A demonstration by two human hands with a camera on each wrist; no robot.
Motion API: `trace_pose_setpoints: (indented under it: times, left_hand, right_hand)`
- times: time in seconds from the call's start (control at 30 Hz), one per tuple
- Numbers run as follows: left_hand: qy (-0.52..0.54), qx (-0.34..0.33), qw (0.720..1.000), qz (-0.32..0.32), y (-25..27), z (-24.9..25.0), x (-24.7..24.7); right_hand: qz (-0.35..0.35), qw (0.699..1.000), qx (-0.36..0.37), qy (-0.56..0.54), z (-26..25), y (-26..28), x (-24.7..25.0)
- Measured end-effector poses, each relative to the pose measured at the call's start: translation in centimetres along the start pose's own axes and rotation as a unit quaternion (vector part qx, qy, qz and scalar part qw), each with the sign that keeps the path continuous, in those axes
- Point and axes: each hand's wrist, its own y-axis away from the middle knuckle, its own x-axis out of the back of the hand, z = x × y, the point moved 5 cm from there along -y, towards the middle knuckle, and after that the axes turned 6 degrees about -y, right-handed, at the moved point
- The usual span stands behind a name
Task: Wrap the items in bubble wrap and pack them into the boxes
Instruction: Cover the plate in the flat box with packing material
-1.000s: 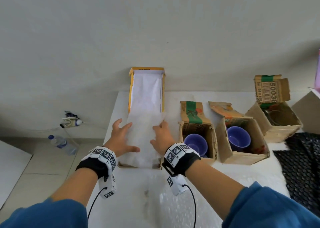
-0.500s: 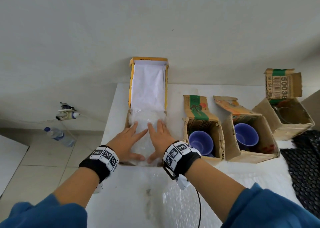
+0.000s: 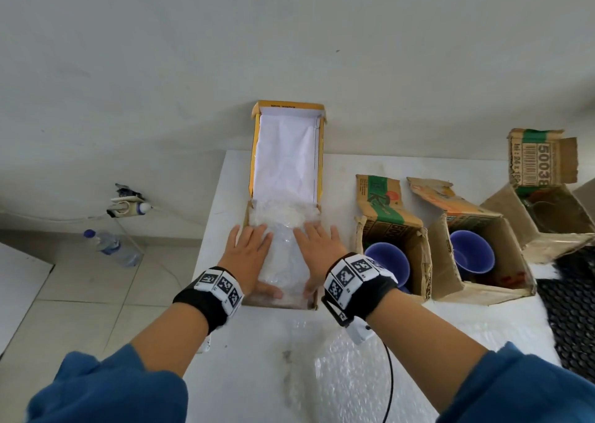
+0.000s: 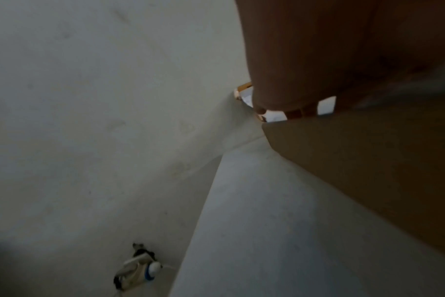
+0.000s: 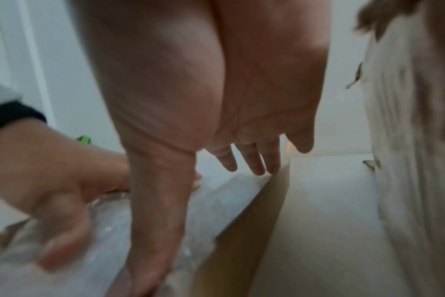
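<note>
A bubble-wrapped bundle (image 3: 285, 261) lies in an open cardboard box (image 3: 246, 219) whose yellow-edged lid (image 3: 286, 152) stands up against the wall. My left hand (image 3: 249, 255) lies flat on the bundle's left side and my right hand (image 3: 317, 250) on its right side, fingers straight, both pressing down. In the right wrist view the right hand's fingers (image 5: 252, 160) reach straight over the wrap (image 5: 140, 221) at the box wall (image 5: 241, 231), with the left hand (image 5: 51, 170) beside it. The left wrist view shows only a dark palm (image 4: 343, 50) and the box side (image 4: 368, 170).
To the right stand two open boxes, each with a purple cup (image 3: 386, 261) (image 3: 471, 255), and a third open box (image 3: 547, 216). A black mesh mat (image 3: 573, 300) lies at the right edge. A bubble wrap sheet (image 3: 370, 384) covers the near table. A water bottle (image 3: 109, 248) stands on the floor.
The bubble wrap that ran up onto the lid is now folded down into the box. My hands came together on top of it, then spread apart toward its sides.
</note>
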Motion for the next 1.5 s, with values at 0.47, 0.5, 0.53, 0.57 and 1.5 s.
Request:
trace_pose_setpoints:
  times: [0.47,0.5,0.53,0.57,1.5]
  left_hand:
    - [-0.039,-0.028,0.999,0.017,-0.2,-1.0,1.4]
    - [-0.047,-0.037,0.998,0.013,-0.5,-0.9,1.5]
    - [-0.048,-0.044,0.998,0.007,-0.7,-0.8,1.6]
    - [-0.044,-0.046,0.998,0.000,-0.8,-0.8,1.7]
    - [0.038,-0.038,0.998,-0.023,-1.7,-1.3,0.0]
  right_hand:
    - [-0.001,0.996,-0.041,-0.085,-1.2,0.3,0.8]
    - [0.035,0.991,-0.040,-0.121,-1.5,0.0,1.7]
    - [0.076,0.985,-0.040,-0.148,-1.7,-0.4,2.5]
    - [0.108,0.979,-0.040,-0.168,-1.8,-1.0,3.1]
    - [0.017,0.998,0.034,-0.059,-0.7,-4.8,2.6]
